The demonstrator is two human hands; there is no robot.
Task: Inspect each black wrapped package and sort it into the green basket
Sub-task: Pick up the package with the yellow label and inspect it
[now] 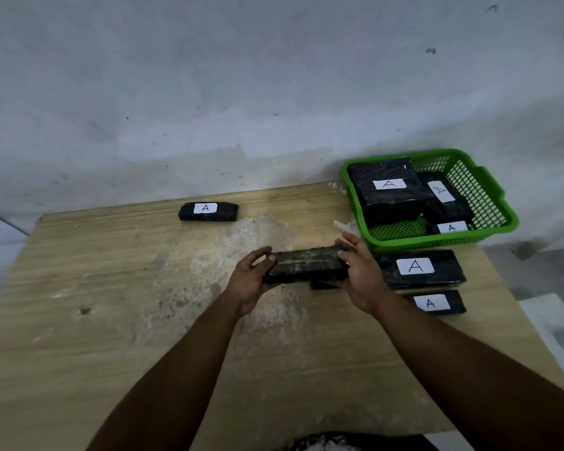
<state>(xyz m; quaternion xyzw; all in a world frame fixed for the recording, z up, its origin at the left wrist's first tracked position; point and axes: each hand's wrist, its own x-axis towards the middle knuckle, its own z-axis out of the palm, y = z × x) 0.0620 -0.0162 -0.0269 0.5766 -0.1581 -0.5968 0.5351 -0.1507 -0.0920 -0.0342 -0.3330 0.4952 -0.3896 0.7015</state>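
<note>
Both hands' grip on package (306, 265) ends, left hand (248, 281), right hand (360, 275), mid-desk (111, 320), basket (489, 203) at far right corner

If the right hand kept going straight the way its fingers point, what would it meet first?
Probably the green basket: the right hand, gripping the held package, points up-left toward the basket's near-left corner. Depth is unclear; it might pass just left.

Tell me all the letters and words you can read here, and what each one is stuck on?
"A" on the lone package at the table's far side.
"A" on the big package in the green basket.
"A", turned sideways, on the middle basket package.
"A" on the nearest basket package.
"A" on the package below the basket.
"A" on the package nearest the person.
The held package shows no label.
</note>
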